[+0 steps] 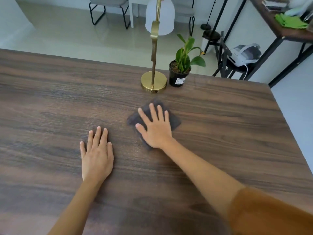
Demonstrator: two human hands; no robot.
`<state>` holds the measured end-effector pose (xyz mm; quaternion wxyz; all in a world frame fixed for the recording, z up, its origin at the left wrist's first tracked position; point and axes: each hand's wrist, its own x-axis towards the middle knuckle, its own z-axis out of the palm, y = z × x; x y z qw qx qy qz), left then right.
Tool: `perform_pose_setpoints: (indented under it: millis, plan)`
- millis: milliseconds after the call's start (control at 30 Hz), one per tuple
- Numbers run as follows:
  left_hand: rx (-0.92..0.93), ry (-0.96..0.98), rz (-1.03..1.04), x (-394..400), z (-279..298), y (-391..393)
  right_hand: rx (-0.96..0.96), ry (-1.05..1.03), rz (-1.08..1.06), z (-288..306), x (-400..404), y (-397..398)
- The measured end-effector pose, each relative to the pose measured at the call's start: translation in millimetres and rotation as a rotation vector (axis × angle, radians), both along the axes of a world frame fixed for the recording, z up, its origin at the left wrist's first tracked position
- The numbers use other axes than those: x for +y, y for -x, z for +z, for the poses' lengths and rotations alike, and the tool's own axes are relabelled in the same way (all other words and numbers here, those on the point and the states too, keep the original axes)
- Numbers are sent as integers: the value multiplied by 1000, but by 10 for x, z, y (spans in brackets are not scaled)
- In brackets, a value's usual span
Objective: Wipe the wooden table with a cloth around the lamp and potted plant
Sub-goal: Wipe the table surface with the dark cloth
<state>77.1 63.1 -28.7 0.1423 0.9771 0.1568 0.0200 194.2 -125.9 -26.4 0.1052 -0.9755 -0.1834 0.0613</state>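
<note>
A dark grey cloth (174,122) lies flat on the dark wooden table (50,102), a short way in front of the lamp. My right hand (155,127) presses down on the cloth with fingers spread; the cloth looks blurred. My left hand (96,156) rests flat on the bare wood to the left, fingers apart, holding nothing. The brass lamp (153,82) with a round base and white shade stands near the far edge. Right beside it sits a small potted plant (180,72) in a black pot.
The table's right edge (288,133) runs diagonally close to the plant. Beyond the table are chairs (108,11), a black-framed shelf (277,31) with a green cloth, and a white appliance (243,55) on a low stand.
</note>
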Motion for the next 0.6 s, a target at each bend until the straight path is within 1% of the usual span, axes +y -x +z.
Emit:
perform_pose_setpoints:
  millis: [33,67,100,133,167,200,267,300,333,367,400,433,467,533,567,600]
  plan:
    - [1,-2,-7,-3,2,7,-36,-6,158,-39,5,319]
    - [2,-4,-13,-5,6,10,-57,-27,278,-57,-168,551]
    - [2,-4,-16,-3,10,8,-83,-33,348,-88,-473,672]
    - [2,-2,-15,2,10,4,-95,-25,351,-90,-852,710]
    - [0,-2,-14,5,9,-2,-90,8,268,-71,-1263,659]
    - [-2,-2,-17,0,8,-7,-74,45,100,-30,-1661,541]
    - [-6,0,-26,-15,8,-15,-18,87,-368,74,-2208,138]
    - [-9,2,-27,-15,8,-20,29,75,-587,133,-2260,-107]
    - [-11,3,-25,-9,6,-21,71,42,-762,191,-2141,-322]
    - [-13,4,-23,1,2,-24,93,21,-841,248,-1889,-472]
    - [-15,5,-22,8,-7,-24,95,15,-814,251,-1558,-545]
    - [-14,1,-24,15,-16,-23,87,-3,-705,202,-1193,-518]
    - [-14,-3,-27,23,-29,-20,64,-19,-536,146,-786,-338]
    - [-13,-4,-30,40,-47,-6,-37,-43,-170,13,-87,424]
    - [-13,-5,-36,48,-52,0,-90,-33,-29,-68,93,931]
    - [-13,-6,-42,53,-54,2,-122,-61,80,-100,112,1389]
